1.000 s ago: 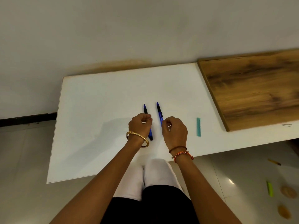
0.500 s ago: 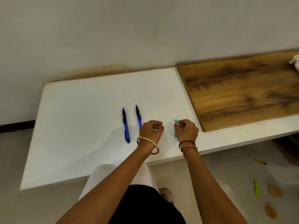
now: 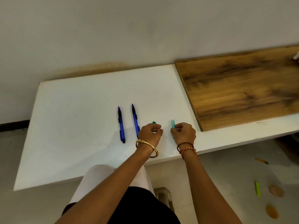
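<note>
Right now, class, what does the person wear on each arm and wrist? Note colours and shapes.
No sleeves show. At the wrist of the left hand sits a round gold bangle. At the wrist of the right hand sit two bands: a thin brown band and a braided orange-red thread.

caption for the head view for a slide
Left hand pinches a teal bit, right hand a teal strip, beside two blue pens on a table.

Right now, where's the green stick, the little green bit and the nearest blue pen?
Green stick (image 3: 172,123): head view, top end above the right hand (image 3: 183,133).
Little green bit (image 3: 153,122): head view, tip showing above the left hand (image 3: 149,133).
Blue pen (image 3: 135,122): head view, middle of barrel.
</note>
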